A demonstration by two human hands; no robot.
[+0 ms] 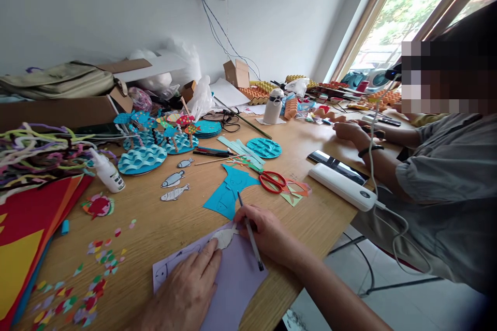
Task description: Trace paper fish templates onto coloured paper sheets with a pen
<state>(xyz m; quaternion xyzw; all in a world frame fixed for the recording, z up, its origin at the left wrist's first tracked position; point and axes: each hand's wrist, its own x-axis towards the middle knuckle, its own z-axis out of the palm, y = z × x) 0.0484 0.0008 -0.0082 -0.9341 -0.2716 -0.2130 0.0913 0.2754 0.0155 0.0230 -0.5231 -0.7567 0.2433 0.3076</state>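
Observation:
A purple sheet (233, 289) lies at the table's front edge, with fish outlines drawn on its left part. My left hand (188, 284) rests flat on it, its fingertips pressing a white fish-shaped cutout (224, 238) against the sheet. My right hand (264, 230) grips a pen (252, 240) beside the cutout's tail; the pen slants across the fingers. Just beyond the sheet is blue paper (227, 194) with fish drawn on it. Red-handled scissors (273, 182) lie to its right. Three grey paper fish (173, 179) are on the table to the left.
A glue bottle (108, 171), paper dots (104, 256) and coloured sheets (23, 238) lie left. Wavy blue discs (143, 159) stand behind. A white power strip (341, 186) and a phone (337, 166) lie right, near a seated person (446, 165).

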